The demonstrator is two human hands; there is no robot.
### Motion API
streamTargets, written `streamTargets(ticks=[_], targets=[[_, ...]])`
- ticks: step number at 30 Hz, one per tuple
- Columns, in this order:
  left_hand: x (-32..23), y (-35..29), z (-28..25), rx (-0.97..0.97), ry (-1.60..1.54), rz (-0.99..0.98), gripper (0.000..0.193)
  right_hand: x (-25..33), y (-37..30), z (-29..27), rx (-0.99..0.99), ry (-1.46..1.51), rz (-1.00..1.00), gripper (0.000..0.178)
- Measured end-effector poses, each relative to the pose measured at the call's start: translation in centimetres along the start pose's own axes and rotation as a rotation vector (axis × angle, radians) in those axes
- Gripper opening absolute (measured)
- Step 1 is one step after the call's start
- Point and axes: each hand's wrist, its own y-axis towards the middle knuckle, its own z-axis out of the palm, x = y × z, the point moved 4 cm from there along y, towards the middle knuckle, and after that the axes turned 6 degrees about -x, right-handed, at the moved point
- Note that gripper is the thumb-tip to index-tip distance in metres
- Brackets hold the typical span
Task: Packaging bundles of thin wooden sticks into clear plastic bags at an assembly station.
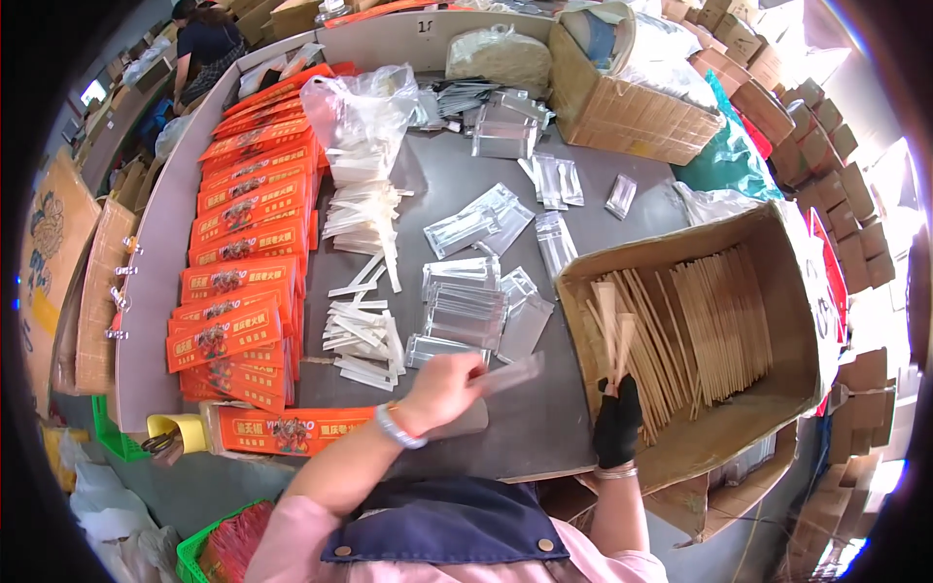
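My left hand [440, 389], bare with a bracelet at the wrist, pinches a small clear flat plastic packet [512, 374], blurred by motion. Beneath that wrist lies a red printed paper sleeve [292, 430] along the table's near edge. In a black glove, my right hand [618, 423] grips a few wooden chopsticks [622, 340], their ends pointing up and away. It is at the near left side of an open cardboard box [797, 389], where many loose chopsticks [724, 325] lie in rows. Several more clear packets [465, 313] are heaped beyond my left hand.
Overlapping red sleeves [233, 277] line the table's left side. Beside them are thin white strips [360, 340] and a clear plastic bag [364, 102]. Another carton [632, 117] stands at the back right. A yellow holder [190, 434] sits at the near left corner. A person [206, 49] is far left.
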Motion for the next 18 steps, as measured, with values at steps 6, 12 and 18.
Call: streamTargets(ticks=[6, 12, 18], targets=[[3.9, -9.4, -4.6, -0.141, 0.394, 0.054, 0.039, 5.2, -2.6, 4.9, 0.699, -0.109, -0.426, 0.031], [5.4, -13.3, -6.9, -0.255, 0.478, 0.056, 0.065, 3.9, -4.0, 7.3, 0.916, -0.441, -0.571, 0.028], [4.5, -11.8, -5.0, -0.193, 0.509, 0.131, 0.074, 5.1, -5.5, 12.2, 0.816, -0.106, -0.640, 0.028]])
